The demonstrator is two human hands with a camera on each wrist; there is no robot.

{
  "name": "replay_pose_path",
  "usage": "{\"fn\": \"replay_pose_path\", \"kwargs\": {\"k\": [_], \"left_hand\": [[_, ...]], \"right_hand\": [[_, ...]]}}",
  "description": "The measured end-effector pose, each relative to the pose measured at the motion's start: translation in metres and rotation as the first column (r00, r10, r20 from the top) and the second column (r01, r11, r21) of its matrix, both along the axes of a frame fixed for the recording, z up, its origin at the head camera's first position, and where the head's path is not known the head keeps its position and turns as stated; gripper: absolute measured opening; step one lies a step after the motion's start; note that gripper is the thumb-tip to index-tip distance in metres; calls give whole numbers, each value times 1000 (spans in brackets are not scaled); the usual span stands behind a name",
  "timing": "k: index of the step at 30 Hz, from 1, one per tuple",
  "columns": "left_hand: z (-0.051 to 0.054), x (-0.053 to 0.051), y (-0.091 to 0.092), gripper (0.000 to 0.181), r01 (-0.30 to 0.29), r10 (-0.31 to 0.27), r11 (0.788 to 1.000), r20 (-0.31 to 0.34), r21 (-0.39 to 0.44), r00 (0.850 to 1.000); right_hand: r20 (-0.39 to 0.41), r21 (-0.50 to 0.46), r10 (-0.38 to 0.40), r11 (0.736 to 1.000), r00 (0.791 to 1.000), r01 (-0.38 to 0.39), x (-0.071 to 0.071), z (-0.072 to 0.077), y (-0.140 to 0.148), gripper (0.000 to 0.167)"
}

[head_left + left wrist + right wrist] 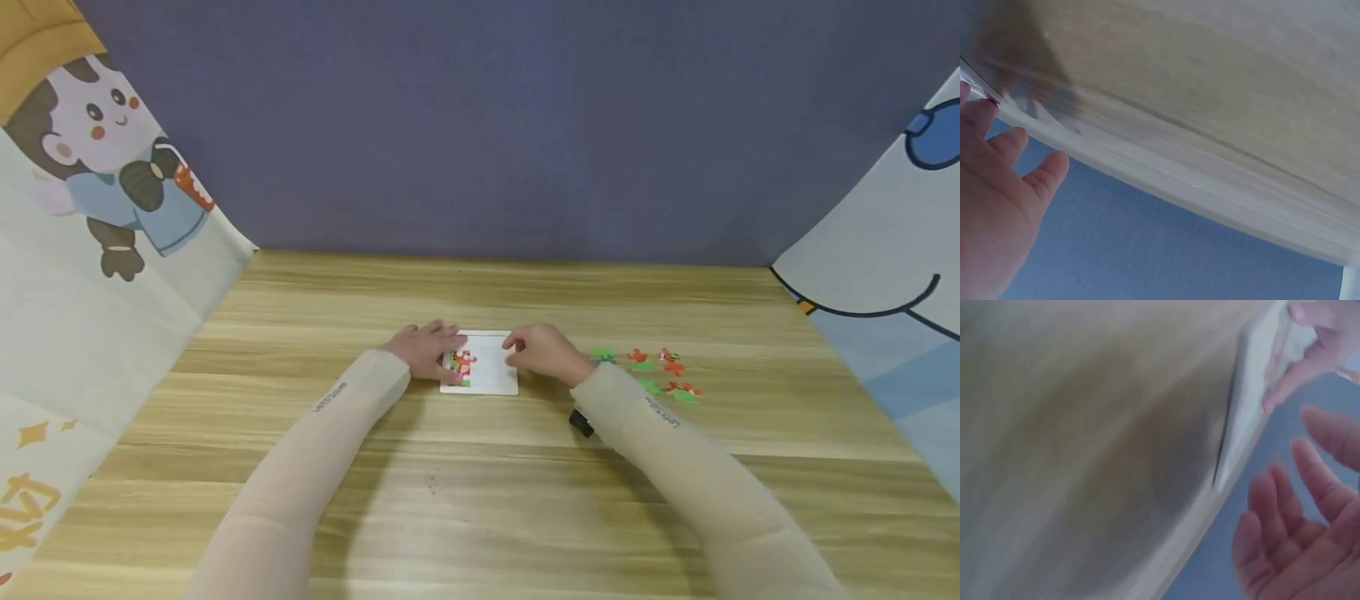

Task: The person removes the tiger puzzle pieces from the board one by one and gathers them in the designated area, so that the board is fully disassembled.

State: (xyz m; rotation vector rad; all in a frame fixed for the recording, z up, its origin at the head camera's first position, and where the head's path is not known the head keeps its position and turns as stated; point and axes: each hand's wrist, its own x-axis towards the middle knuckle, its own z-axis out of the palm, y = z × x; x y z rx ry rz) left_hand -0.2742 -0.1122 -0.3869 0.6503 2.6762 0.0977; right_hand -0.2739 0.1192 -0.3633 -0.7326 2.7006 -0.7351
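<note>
A white puzzle tray (495,371) lies flat on the table. Along its left side are joined red, white and green jigsaw pieces (463,363). My left hand (429,350) rests at the tray's left edge, fingers spread, with fingertips and thumb over the pieces; in the left wrist view the left hand (997,194) shows relaxed fingers. Over the right edge of the tray is my right hand (551,352), its thumb and forefinger apart. Nothing shows between the fingers of the right hand (1304,531) in the right wrist view, and they are loosely bent.
Several loose red and green jigsaw pieces (671,358) lie to the right, some partly hidden behind the right forearm. A small black object (581,422) shows beside the right sleeve. The wooden table (465,500) ends at a blue-grey partition (495,133), with printed cloth at both sides.
</note>
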Motion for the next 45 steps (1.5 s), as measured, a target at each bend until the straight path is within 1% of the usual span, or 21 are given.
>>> {"fn": "replay_pose_path", "kwargs": {"k": [3, 5, 9, 11, 15, 18, 22, 26, 29, 31, 35, 45], "left_hand": [[-2, -1, 0, 85, 4, -4, 1000, -8, -3, 1000], [-2, -2, 0, 85, 9, -9, 1000, -11, -9, 1000], [-2, -1, 1, 85, 12, -13, 1000, -14, -20, 1000], [-1, 0, 2, 85, 11, -12, 1000, -14, -23, 1000], [2, 1, 4, 85, 15, -15, 1000, -13, -28, 1000], [3, 2, 5, 84, 21, -21, 999, -14, -31, 1000], [3, 3, 5, 86, 31, -32, 999, -25, -40, 999], [2, 4, 5, 89, 39, -43, 996, -44, -78, 998], [2, 4, 4, 89, 32, -37, 994, -45, -101, 998], [1, 4, 4, 89, 28, -33, 995, -47, -100, 998], [2, 3, 3, 89, 23, -28, 996, -51, -90, 998], [3, 2, -1, 88, 26, -33, 995, -65, -96, 997]], "right_hand": [[-11, 60, -6, 998, 1000, 7, -2, -4, -11, 24], [-35, 94, 7, 996, 999, -4, -4, -5, -17, 24], [-50, 125, 34, 992, 998, -28, -6, -4, -28, 26], [-40, 140, 42, 989, 998, -36, -7, -5, -32, 28], [13, 163, 42, 986, 999, -43, -10, -7, -41, 33], [37, 173, 40, 984, 999, -46, -12, -9, -46, 35], [45, 185, 48, 981, 998, -55, -12, -10, -51, 35], [57, 214, 50, 975, 997, -61, -10, -10, -56, 36], [57, 240, 50, 969, 997, -62, -9, -10, -59, 39], [50, 252, 50, 966, 997, -62, -9, -10, -61, 40], [59, 254, 41, 966, 997, -55, -9, -9, -64, 40], [88, 208, 46, 976, 995, -63, -9, -6, -66, 35]]}}
